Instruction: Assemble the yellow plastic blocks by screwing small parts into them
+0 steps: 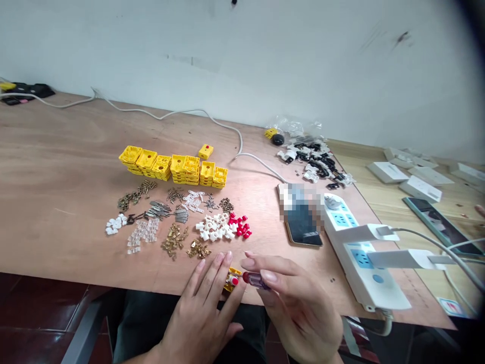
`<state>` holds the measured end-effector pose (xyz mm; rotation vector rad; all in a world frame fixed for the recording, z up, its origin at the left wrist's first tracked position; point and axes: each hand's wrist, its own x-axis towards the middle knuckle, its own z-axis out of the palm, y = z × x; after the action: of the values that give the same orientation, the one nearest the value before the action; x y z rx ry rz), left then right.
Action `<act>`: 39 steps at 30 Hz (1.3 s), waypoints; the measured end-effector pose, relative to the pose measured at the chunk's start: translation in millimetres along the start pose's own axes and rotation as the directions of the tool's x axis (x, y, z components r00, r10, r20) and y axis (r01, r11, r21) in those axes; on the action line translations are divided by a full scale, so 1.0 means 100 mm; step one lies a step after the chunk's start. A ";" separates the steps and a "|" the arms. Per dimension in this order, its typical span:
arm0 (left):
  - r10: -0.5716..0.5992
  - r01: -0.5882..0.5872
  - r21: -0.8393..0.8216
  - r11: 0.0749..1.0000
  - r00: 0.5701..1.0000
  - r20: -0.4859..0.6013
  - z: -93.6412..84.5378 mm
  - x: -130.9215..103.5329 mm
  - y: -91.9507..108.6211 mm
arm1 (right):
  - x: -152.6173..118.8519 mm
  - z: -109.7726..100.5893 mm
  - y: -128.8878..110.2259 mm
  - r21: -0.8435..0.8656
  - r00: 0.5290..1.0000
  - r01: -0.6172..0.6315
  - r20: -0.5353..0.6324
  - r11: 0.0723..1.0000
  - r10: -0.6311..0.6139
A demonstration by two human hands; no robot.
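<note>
Near the table's front edge lies a small open yellow plastic housing (229,287) with a red button and a white part in it. My left hand (202,298) holds it against the table, the index finger on one side and the other fingers over the far side, so much of it is hidden. My right hand (303,298) grips a small screwdriver (256,279) with a clear purple handle and a red collar, pointing left at the housing. Just beyond my hands lie brass pieces (198,248), white plastic parts (215,227) and red buttons (240,225).
Stacked yellow housings (185,169) stand farther back, with a closed yellow box (205,151) behind. Screws (147,188) and clear pieces (143,235) lie in piles. On the right are a phone (303,222), a power strip (364,258) with plugs, and black-and-white parts (314,159).
</note>
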<state>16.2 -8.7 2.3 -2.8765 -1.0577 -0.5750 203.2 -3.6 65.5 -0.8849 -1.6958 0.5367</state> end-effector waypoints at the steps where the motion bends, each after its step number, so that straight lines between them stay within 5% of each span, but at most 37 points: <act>1: -0.001 0.001 0.002 1.000 1.000 -0.004 0.00 0.00 0.00 | 0.00 0.01 0.00 -0.005 1.000 -0.002 -0.020 1.000 0.002; 6: 0.001 -0.002 0.030 1.000 1.000 0.014 -0.01 0.00 0.01 | 0.05 0.04 0.00 -0.014 0.979 0.053 -0.198 0.998 -0.055; 12: 0.008 -0.008 0.019 1.000 1.000 0.003 0.00 0.01 0.01 | 0.03 -0.01 -0.05 -0.072 0.998 0.056 0.002 0.996 -0.056; 18: -0.010 0.010 0.013 1.000 0.999 0.033 0.02 -0.03 0.01 | 0.07 0.03 -0.07 -0.213 0.969 0.129 -0.180 0.969 -0.168; 24: 0.012 -0.012 0.001 1.000 0.999 0.047 0.00 -0.03 0.00 | 0.06 0.00 -0.09 -0.196 0.984 0.160 -0.040 0.967 -0.171; 30: -0.012 0.012 0.012 1.000 1.000 0.019 -0.01 -0.01 0.01 | 0.07 -0.01 -0.09 -0.139 0.983 0.099 -0.142 0.985 -0.118; 35: -0.005 0.005 0.003 1.000 1.000 0.015 0.00 -0.02 0.01 | 0.05 0.01 -0.06 -0.043 0.998 0.060 0.020 0.997 -0.060; 39: -0.004 0.004 -0.006 1.000 1.000 0.013 0.01 -0.02 0.01 | 0.05 0.09 -0.05 -0.040 0.994 0.054 -0.095 0.998 -0.058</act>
<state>15.5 -10.3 1.2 -2.8884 -1.0651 -0.5609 192.3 -1.8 69.3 -0.8739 -1.6431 0.4191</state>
